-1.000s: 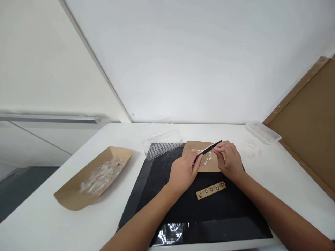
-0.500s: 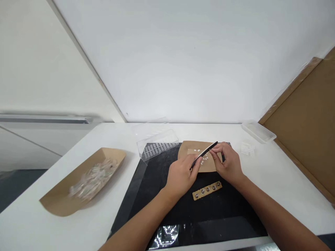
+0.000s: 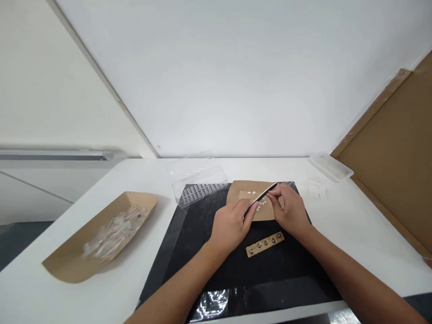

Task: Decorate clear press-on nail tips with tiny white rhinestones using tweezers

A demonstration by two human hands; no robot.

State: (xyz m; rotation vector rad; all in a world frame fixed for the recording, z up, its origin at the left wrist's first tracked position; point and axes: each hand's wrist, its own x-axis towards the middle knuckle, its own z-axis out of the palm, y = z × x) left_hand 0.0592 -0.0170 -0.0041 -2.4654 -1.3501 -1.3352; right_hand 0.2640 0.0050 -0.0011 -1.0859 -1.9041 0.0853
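- The left hand (image 3: 231, 226) is curled closed, pinching the lower end of a black-and-white nail file (image 3: 262, 196) between thumb and fingers.
- The right hand (image 3: 290, 212) is drawn together at the file's upper end; its fingertips (image 3: 274, 191) pinch there, though whether they hold something small against the file is too hidden to tell.
- The file sits tilted between the hands, just above a kraft paper sheet (image 3: 243, 189) dotted with small white nail tips (image 3: 259, 205), on a black mat (image 3: 216, 270).
- The close, two-handed hold looks sound: bracing the file near both ends should keep it steady.
- Below the hands lies a kraft strip with metal studs (image 3: 265, 245).
- To the left, a clear plastic box of nail tips (image 3: 199, 189) touches the mat's edge, and a kraft tray of clear tips (image 3: 67, 265) rests on the white surface (image 3: 364, 252).
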